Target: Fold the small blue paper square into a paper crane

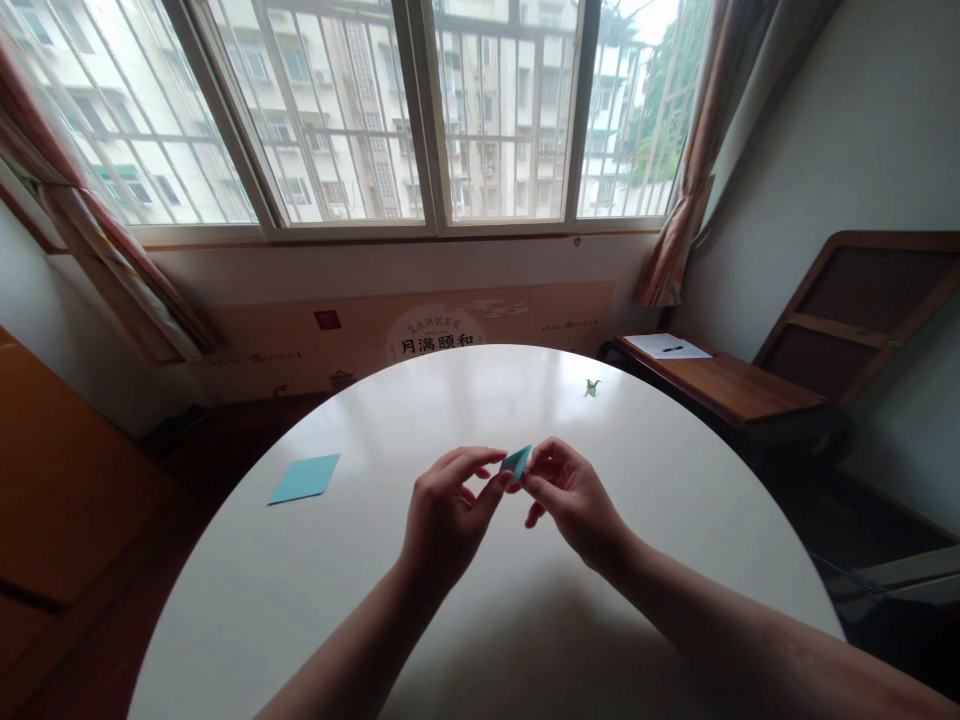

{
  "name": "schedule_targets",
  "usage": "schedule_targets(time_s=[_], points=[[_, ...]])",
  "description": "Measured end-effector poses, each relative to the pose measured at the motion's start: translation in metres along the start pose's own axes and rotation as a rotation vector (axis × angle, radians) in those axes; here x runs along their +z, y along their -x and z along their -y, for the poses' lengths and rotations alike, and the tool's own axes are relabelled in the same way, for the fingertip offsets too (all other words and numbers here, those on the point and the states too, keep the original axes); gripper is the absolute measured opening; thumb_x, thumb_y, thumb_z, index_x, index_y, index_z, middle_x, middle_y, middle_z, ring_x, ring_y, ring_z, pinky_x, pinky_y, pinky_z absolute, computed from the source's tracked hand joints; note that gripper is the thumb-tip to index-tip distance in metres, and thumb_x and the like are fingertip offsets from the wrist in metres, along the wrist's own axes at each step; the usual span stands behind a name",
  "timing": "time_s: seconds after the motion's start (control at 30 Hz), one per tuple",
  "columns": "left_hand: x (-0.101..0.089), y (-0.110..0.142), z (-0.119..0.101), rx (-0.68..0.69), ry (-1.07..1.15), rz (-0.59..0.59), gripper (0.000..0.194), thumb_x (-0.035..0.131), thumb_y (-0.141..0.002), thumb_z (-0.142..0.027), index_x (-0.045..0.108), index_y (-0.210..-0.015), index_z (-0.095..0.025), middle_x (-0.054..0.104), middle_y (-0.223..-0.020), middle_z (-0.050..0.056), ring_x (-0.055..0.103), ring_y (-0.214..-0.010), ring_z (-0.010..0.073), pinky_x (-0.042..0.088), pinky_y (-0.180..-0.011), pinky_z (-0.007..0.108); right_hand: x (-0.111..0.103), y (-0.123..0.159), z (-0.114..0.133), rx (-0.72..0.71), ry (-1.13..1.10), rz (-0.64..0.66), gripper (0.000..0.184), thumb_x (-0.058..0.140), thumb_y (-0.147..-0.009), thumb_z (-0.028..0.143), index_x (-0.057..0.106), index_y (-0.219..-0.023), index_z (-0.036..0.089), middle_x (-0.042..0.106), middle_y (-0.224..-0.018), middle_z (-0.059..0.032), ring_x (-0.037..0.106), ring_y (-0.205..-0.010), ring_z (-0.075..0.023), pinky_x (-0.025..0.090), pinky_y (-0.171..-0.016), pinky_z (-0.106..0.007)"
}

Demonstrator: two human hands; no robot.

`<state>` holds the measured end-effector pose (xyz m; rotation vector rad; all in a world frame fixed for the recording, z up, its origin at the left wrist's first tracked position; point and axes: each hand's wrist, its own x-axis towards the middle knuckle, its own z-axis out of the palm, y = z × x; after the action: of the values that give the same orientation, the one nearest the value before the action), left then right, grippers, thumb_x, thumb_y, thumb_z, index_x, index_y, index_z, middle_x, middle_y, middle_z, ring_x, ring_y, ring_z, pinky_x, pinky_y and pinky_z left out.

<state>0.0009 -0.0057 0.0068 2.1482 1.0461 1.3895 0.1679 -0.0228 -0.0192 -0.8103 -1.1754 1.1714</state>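
A small folded piece of blue paper [515, 462] is held up just above the white round table [480, 640], between both hands. My left hand [452, 505] pinches its left side with thumb and fingers. On its right edge, the thumb and fingertips of my right hand [574, 495] are closed. Folded layers come to a point at the paper's upper right. Farther left on the table lies a flat stack or sheet of blue square paper [304, 479]. A small green folded paper figure [592, 387] stands near the table's far edge.
Beyond the table's right edge, a wooden bench or chair [750, 385] bears a white paper sheet [666, 346] with a dark pen [675, 349] on it. A long printed cardboard panel [352, 330] leans under the barred window. Curtains hang on both sides.
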Motion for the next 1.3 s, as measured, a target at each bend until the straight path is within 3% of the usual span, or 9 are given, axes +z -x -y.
schedule_targets(time_s=[0.1, 0.2, 0.47, 0.67, 1.07, 1.3], points=[[0.000, 0.001, 0.001, -0.052, 0.001, -0.026, 0.018, 0.072, -0.086, -0.026, 0.074, -0.102, -0.020, 0.075, -0.095, 0.007, 0.070, -0.072, 0.0179, 0.053, -0.051, 0.023, 0.001, 0.002, 0.001, 0.009, -0.012, 0.005, 0.029, 0.075, -0.082, 0.036, 0.051, -0.085, 0.020, 0.069, -0.082, -0.0027, 0.071, -0.083, -0.0215, 0.053, -0.046, -0.021], [0.000, 0.001, 0.001, -0.045, -0.002, -0.022, 0.010, 0.072, -0.086, -0.025, 0.076, -0.095, -0.021, 0.075, -0.091, 0.005, 0.068, -0.069, 0.0171, 0.051, -0.050, 0.023, 0.003, 0.004, 0.004, 0.040, -0.038, 0.000, 0.032, 0.076, -0.082, 0.039, 0.051, -0.088, 0.020, 0.069, -0.083, -0.0032, 0.072, -0.083, -0.0232, 0.053, -0.045, -0.022], [-0.001, 0.000, -0.003, -0.039, 0.033, -0.080, 0.008, 0.072, -0.084, -0.022, 0.078, -0.090, -0.022, 0.077, -0.087, 0.005, 0.070, -0.072, 0.0180, 0.050, -0.051, 0.022, 0.005, 0.006, 0.009, 0.143, -0.092, 0.017, 0.062, 0.081, -0.078, 0.042, 0.053, -0.129, 0.022, 0.073, -0.097, -0.0088, 0.071, -0.098, -0.0288, 0.055, -0.050, -0.024], [-0.001, 0.002, -0.004, -0.018, 0.044, -0.093, 0.008, 0.073, -0.083, -0.023, 0.078, -0.089, -0.022, 0.075, -0.080, 0.004, 0.068, -0.066, 0.0173, 0.052, -0.050, 0.023, 0.004, 0.004, 0.007, 0.129, -0.034, 0.030, 0.035, 0.079, -0.078, 0.048, 0.074, -0.093, 0.017, 0.072, -0.091, -0.0101, 0.069, -0.092, -0.0263, 0.053, -0.049, -0.022], [-0.001, 0.000, 0.003, 0.241, -0.200, -0.120, 0.008, 0.071, -0.088, -0.023, 0.079, -0.090, -0.023, 0.075, -0.091, 0.007, 0.069, -0.080, 0.0200, 0.056, -0.055, 0.025, 0.011, 0.009, 0.009, 0.252, -0.147, -0.038, 0.035, 0.084, -0.073, 0.047, 0.076, -0.091, 0.018, 0.068, -0.091, -0.0084, 0.063, -0.089, -0.0223, 0.049, -0.051, -0.021], [-0.002, -0.001, -0.002, 0.241, -0.312, -0.107, 0.011, 0.066, -0.090, -0.025, 0.078, -0.091, -0.025, 0.077, -0.092, 0.006, 0.070, -0.083, 0.0224, 0.060, -0.066, 0.031, 0.016, 0.008, 0.010, 0.271, -0.183, -0.074, 0.035, 0.084, -0.071, 0.047, 0.076, -0.089, 0.018, 0.066, -0.089, -0.0077, 0.060, -0.086, -0.0203, 0.047, -0.050, -0.020]])
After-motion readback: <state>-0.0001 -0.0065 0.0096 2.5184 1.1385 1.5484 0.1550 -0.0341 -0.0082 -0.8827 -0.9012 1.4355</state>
